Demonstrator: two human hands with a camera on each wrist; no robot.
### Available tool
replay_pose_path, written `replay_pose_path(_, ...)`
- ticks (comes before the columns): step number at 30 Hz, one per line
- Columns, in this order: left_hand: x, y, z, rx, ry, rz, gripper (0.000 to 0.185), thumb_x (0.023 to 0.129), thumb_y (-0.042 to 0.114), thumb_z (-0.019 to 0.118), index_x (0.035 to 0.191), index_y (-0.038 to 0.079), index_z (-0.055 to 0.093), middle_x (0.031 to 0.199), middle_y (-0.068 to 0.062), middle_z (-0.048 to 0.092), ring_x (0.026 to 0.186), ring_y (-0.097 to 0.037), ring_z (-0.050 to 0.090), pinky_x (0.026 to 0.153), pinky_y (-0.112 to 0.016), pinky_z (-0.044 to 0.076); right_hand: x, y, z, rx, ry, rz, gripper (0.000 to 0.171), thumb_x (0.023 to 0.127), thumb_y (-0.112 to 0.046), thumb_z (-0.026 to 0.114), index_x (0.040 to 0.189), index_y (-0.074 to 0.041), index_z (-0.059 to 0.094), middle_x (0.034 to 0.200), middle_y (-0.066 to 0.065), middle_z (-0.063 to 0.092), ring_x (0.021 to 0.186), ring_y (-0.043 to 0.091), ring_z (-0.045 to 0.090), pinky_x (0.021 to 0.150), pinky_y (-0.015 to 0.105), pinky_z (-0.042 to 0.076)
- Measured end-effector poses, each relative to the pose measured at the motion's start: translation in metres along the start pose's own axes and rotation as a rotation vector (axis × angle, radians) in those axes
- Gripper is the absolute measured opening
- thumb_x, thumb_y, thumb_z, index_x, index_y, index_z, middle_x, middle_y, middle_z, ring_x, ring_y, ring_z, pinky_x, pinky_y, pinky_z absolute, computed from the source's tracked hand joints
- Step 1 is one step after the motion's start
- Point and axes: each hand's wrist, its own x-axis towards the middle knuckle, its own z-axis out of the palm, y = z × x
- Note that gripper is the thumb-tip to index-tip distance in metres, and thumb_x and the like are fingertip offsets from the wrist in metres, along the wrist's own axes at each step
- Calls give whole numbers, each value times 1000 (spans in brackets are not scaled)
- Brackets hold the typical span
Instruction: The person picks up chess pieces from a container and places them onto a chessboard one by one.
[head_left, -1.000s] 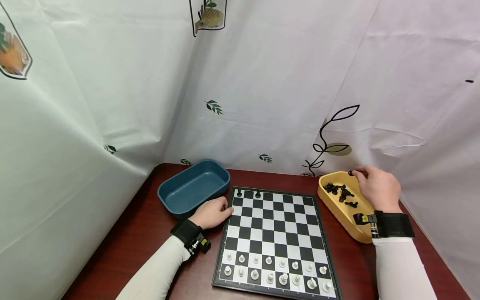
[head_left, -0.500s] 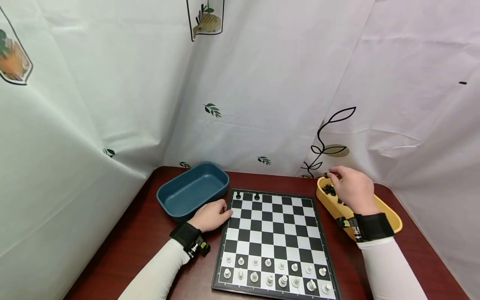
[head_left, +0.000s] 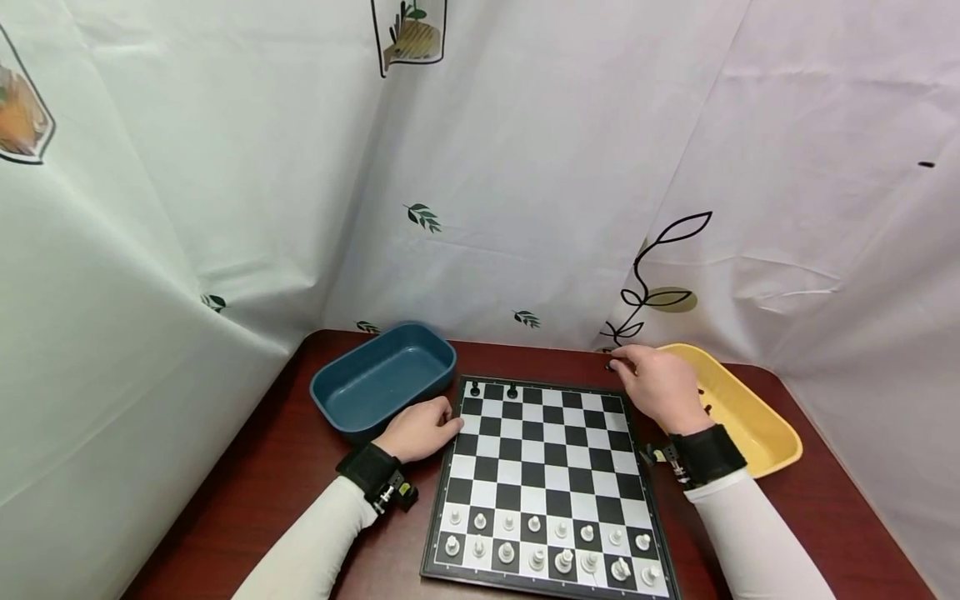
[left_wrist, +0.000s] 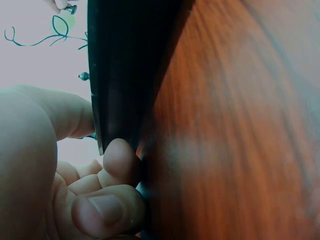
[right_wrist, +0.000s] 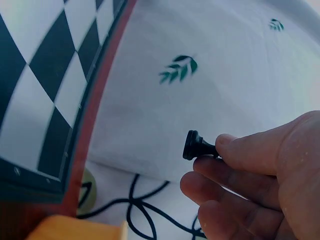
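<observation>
My right hand (head_left: 663, 389) pinches a black chess piece (right_wrist: 196, 145) between thumb and index finger, above the table near the board's far right corner. Its base points away from the fingertips, which hide its head. My left hand (head_left: 420, 429) holds the left edge of the chessboard (head_left: 531, 454), thumb over the top and curled fingers against the side, as the left wrist view (left_wrist: 120, 160) shows. White pieces (head_left: 564, 561) fill the board's two near rows. Two black pieces (head_left: 475, 389) stand on the far row toward the left corner, with a square between them.
A yellow tray (head_left: 757, 417) with black pieces in it stands right of the board, partly behind my right hand. Left of the board is a blue tray (head_left: 382, 375), close to my left hand. A patterned cloth (head_left: 525, 208) hangs behind the table.
My right hand has moved left from over the yellow tray toward the board, carrying the black chess piece. The left hand stays at the board's edge.
</observation>
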Motion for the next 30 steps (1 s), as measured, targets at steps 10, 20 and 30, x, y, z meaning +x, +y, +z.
replay_pose_path(10,-3,4,-1,-1,-1,-8,30,109,39,68,87,21,59,72,5,55,62,-14,52,62,-35,41,-5,-17,17,24,-90,-40,14,98,-13,85,110,-6,83,99,12,82,75,31,76,59,47,55)
replay_pose_path(20,-2,3,1,7,-2,-8,30,109,40,68,87,22,59,71,5,55,62,-13,51,62,-34,42,-8,-25,29,28,-145,-62,12,98,-14,86,109,-8,84,98,7,82,79,24,77,66,45,58)
replay_pose_path(30,-2,2,0,2,0,1,30,110,40,68,87,23,59,72,6,55,62,-12,51,62,-34,41,-8,-23,37,67,-184,-53,11,99,-14,85,109,-9,84,100,6,82,82,24,77,70,46,59)
